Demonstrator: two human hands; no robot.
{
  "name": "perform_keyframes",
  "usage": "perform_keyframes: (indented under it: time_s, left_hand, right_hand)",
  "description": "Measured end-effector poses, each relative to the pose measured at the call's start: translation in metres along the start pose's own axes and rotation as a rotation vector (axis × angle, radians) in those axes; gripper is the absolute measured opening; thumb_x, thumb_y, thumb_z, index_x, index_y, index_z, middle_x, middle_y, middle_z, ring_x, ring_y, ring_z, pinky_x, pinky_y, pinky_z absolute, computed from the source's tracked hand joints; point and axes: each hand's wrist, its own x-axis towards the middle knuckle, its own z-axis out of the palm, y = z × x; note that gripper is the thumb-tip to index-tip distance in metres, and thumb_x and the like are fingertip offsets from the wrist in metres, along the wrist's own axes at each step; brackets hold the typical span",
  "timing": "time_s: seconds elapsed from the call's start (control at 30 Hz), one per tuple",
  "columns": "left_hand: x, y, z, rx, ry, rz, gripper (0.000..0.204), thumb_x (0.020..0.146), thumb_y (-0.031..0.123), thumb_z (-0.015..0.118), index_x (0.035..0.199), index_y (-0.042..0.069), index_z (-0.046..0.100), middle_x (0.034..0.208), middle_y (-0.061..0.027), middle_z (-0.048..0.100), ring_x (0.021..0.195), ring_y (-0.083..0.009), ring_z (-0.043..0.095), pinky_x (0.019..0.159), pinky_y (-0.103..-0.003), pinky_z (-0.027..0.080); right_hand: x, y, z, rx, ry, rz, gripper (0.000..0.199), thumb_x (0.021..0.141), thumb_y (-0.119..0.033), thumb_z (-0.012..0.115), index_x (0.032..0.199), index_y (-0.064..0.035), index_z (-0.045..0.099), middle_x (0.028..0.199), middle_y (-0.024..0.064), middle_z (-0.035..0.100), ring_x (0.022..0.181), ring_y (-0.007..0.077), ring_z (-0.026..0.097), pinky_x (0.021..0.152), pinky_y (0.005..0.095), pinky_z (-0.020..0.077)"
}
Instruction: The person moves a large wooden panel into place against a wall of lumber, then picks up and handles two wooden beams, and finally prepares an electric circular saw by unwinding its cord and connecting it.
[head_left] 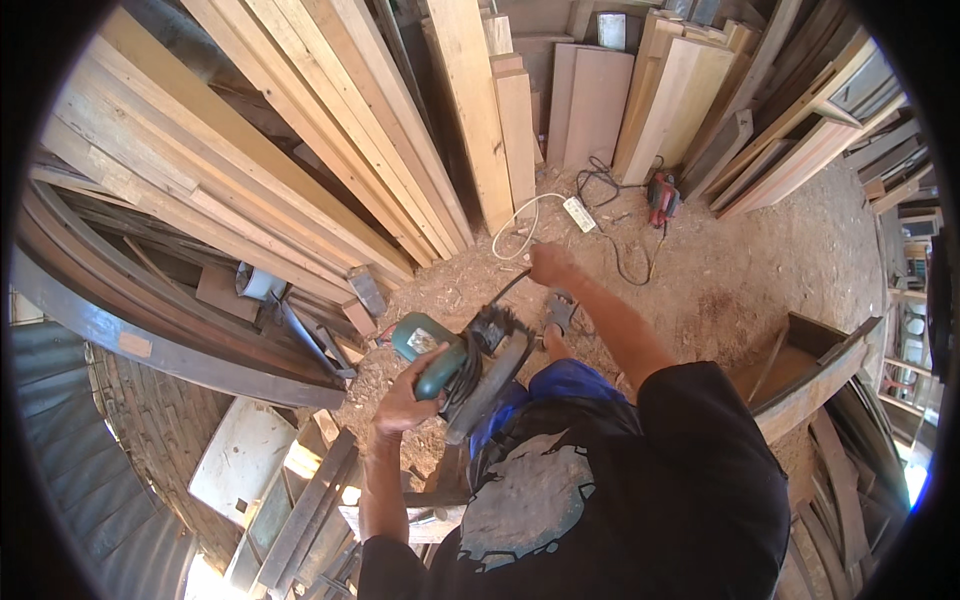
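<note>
My left hand [408,395] is wrapped round the handle of a green corded power tool [428,348] with a long, flat grey base. The tool is held tilted in front of my body, and loops of its black cord [465,370] hang against it. Forward and to the right, my right hand [552,265] reaches out with its fingers closed on the black cord, which stretches between it and the tool. Beyond that hand, a white power strip [578,214] with a white lead lies on the floor.
A red power tool [662,198] and a loose dark cord lie on the dusty floor [750,240]. Tall planks [330,110] lean at the left and back. Stacked boards [790,170] stand right; a wooden frame [815,370] sits nearer. My foot [557,318] is below my right hand.
</note>
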Motion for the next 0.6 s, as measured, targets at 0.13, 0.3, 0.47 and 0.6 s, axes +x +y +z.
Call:
perform_keyframes:
  time_s: [0.13, 0.3, 0.47, 0.6]
  left_hand:
    - [0.032, -0.021, 0.005, 0.421, 0.020, 0.017, 0.085, 0.066, 0.006, 0.065, 0.146, 0.009, 0.036, 0.124, -0.0154, 0.058, 0.105, -0.0254, 0.060, 0.091, -0.033, 0.048]
    - [0.059, -0.062, 0.022, 0.448, 0.190, -0.066, 0.079, 0.071, 0.012, 0.063, 0.145, 0.008, 0.037, 0.122, -0.0159, 0.058, 0.097, -0.0219, 0.061, 0.085, -0.031, 0.049]
    - [0.063, -0.067, 0.029, 0.164, 0.236, -0.162, 0.075, 0.073, 0.012, 0.061, 0.143, 0.001, 0.036, 0.101, -0.0150, 0.062, 0.068, -0.0162, 0.060, 0.060, -0.028, 0.050]
    - [0.099, -0.089, 0.042, -0.086, 0.394, -0.141, 0.066, 0.079, 0.004, 0.061, 0.139, 0.002, 0.034, 0.081, -0.0084, 0.060, 0.054, -0.0135, 0.055, 0.046, -0.029, 0.045]
  right_hand:
    - [-0.044, -0.021, -0.039, 0.056, -0.255, -0.416, 0.029, 0.085, -0.030, 0.056, 0.087, -0.0034, 0.067, 0.092, 0.0203, 0.066, 0.088, 0.0380, 0.065, 0.074, 0.0475, 0.0505]
    - [-0.087, -0.038, -0.014, 0.313, -0.102, -0.252, 0.030, 0.086, -0.029, 0.054, 0.087, -0.0020, 0.067, 0.091, 0.0184, 0.067, 0.089, 0.0404, 0.063, 0.078, 0.0475, 0.0505]
    - [-0.107, -0.028, -0.059, 0.817, -0.322, -0.018, 0.035, 0.093, -0.028, 0.048, 0.079, 0.0005, 0.063, 0.078, 0.0194, 0.067, 0.070, 0.0253, 0.067, 0.068, 0.0403, 0.0521]
    - [-0.166, -0.067, -0.050, 0.718, -0.492, -0.224, 0.033, 0.095, -0.025, 0.046, 0.084, 0.0013, 0.063, 0.076, 0.0122, 0.067, 0.065, 0.0175, 0.066, 0.063, 0.0329, 0.0533]
